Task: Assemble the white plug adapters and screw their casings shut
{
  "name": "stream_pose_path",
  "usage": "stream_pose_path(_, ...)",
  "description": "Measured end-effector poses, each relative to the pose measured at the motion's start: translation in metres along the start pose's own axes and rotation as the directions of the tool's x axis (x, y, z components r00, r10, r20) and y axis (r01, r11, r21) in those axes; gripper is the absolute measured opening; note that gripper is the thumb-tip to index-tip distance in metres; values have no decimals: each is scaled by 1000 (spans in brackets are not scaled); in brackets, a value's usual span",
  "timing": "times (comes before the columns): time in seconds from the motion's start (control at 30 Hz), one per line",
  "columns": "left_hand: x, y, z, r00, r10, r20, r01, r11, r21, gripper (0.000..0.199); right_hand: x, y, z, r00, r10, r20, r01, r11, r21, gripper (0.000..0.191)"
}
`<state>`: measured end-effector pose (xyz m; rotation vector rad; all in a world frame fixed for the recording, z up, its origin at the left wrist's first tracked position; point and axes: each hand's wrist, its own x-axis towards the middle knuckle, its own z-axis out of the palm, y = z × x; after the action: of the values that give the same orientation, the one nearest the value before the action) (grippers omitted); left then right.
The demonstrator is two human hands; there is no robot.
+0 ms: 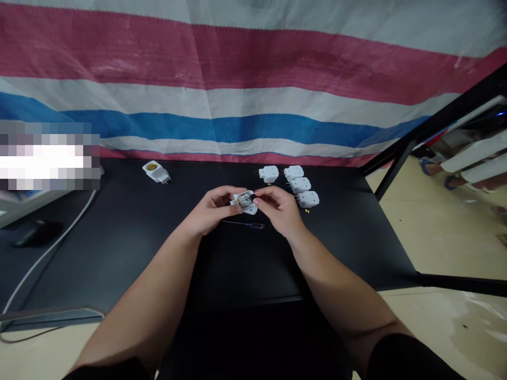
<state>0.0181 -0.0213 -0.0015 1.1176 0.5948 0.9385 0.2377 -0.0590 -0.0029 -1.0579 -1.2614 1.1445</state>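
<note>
My left hand point(214, 210) grips an opened white plug housing point(249, 205) by its left side, over the middle of the black table. Metal parts show inside the housing. At its right edge, my right hand point(279, 211) pinches a small black part point(253, 197), whose kind is too small to make out. Just below the hands lies a screwdriver point(255, 225) with a dark, see-through handle. Right of my right hand stand several white plugs with pins, among them one plug point(308, 199) close to my wrist and another plug point(269, 173) farther back.
A white plug-in lamp socket point(156, 171) lies at the back left. Small brass pieces point(307, 211) rest beside the plugs. On the left are a black mouse point(37, 232) and a white cable point(59, 240). Striped sheeting point(237, 126) hangs behind the table point(130, 253); a black frame post point(390, 177) stands right.
</note>
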Motion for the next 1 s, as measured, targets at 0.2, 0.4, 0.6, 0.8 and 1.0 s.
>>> stream_pose_path(0.2,-4,7,5,996,-70,50,73,996,-54,39,3,-1,-1,973,196,120,-215,959,183,40)
stream_pose_path(0.4,-4,4,1,997,-5,77,-1,997,79,43,4,0,1,979,177,102,-193,965,177,41)
stream_pose_path(0.6,-1,3,-1,968,251,4,-225,861,456,51,0,1,11,992,120,47,-124,988,94,44)
stream_pose_path(0.8,-1,3,-13,979,192,-72,-132,859,496,54,-2,8,4,983,-130,132,175,883,-434,10)
stream_pose_path(1.0,-1,3,-23,954,237,-186,-46,724,688,52,0,18,-2,969,-97,228,233,670,-705,18)
